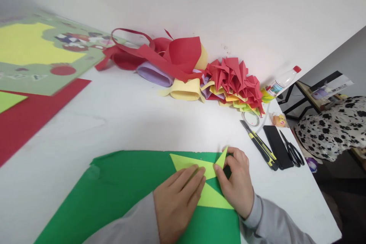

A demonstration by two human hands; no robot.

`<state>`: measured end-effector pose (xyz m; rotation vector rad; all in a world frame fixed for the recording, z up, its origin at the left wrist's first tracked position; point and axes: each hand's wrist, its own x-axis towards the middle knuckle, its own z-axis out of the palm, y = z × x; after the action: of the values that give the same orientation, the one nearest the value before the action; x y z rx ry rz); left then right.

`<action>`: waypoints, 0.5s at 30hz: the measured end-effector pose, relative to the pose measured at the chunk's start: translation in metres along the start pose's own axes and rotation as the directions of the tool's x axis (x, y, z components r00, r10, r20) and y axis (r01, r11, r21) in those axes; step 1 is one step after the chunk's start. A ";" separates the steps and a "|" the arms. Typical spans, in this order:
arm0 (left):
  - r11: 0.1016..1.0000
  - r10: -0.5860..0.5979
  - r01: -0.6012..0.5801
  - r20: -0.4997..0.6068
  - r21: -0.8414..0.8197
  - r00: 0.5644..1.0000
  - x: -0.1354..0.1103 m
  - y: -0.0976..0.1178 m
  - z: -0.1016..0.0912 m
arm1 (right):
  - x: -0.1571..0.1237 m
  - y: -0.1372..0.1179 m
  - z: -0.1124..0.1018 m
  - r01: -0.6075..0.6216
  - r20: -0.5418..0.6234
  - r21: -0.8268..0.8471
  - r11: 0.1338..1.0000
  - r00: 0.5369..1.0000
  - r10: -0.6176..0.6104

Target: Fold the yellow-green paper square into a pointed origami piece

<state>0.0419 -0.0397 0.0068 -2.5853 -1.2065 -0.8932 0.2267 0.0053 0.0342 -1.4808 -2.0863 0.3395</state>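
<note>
Head view, left hand [180, 198] partly hiding yellow-green paper [212, 198], sleeves [134, 219] cropped

Folded paper [210, 170] is laid on large sheet [120, 183]. From it, paper cluster [234, 76] is placed at 12 o'clock, bottle [281, 81] at 1, utility knife [260, 146] at 2, scissors [289, 147] toward 3. Poster [42, 85], at 10, is laid partly over another sheet [37, 122].
</note>
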 end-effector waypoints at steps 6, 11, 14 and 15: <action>0.989 -0.148 0.148 -0.115 -0.008 0.982 0.003 -0.036 -0.005 | 0.002 0.007 -0.007 -0.006 0.021 0.194 0.981 1.000 0.002; 0.916 -0.344 0.323 -0.052 -0.238 0.938 0.005 -0.064 -0.010 | 0.003 0.016 -0.011 -0.198 0.101 0.555 0.808 0.980 0.171; 0.762 -0.490 0.404 -0.042 -0.505 0.871 0.008 -0.061 -0.012 | 0.006 0.020 -0.007 -0.304 0.180 0.740 0.600 0.949 0.259; 0.690 -0.527 0.408 -0.030 -0.597 0.849 0.010 -0.058 -0.013 | 0.008 0.022 -0.005 -0.311 0.176 0.778 0.546 0.942 0.286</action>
<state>-0.0024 0.0006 0.0162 -2.5007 -1.8138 -1.8371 0.2446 0.0196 0.0295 -1.2115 -1.3240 1.2615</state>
